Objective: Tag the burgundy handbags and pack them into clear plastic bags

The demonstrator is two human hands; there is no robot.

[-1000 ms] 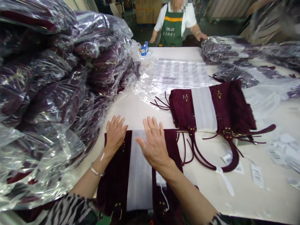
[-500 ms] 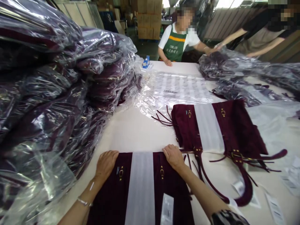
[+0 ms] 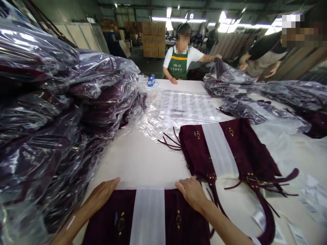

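A dark maroon handbag (image 3: 107, 217) lies flat before me, a white paper band (image 3: 148, 214) down its middle and brass buckles on either side. At its upper left corner is my left hand (image 3: 103, 194), fingers stretched out past the top edge. My right hand (image 3: 192, 194) has its fingers bent over the upper right corner; its thumb is hidden. A second maroon handbag (image 3: 189, 149), also banded in white, lies beyond my right hand, with its straps and a curved handle (image 3: 267, 211) trailing toward me.
Plastic-wrapped maroon bags (image 3: 63, 112) are piled high on the left. Clear plastic bags (image 3: 184, 105) lie mid-table near a small blue box (image 3: 151, 81). Across the table stands a person in a green apron (image 3: 178, 66), touching wrapped bags (image 3: 227, 80); another person's hands (image 3: 270, 71) are at right.
The view has tilted up. The near handbag has come slightly closer to me. My left hand's fingers have straightened at its corner. The apron wearer's hand has lifted some wrapping.
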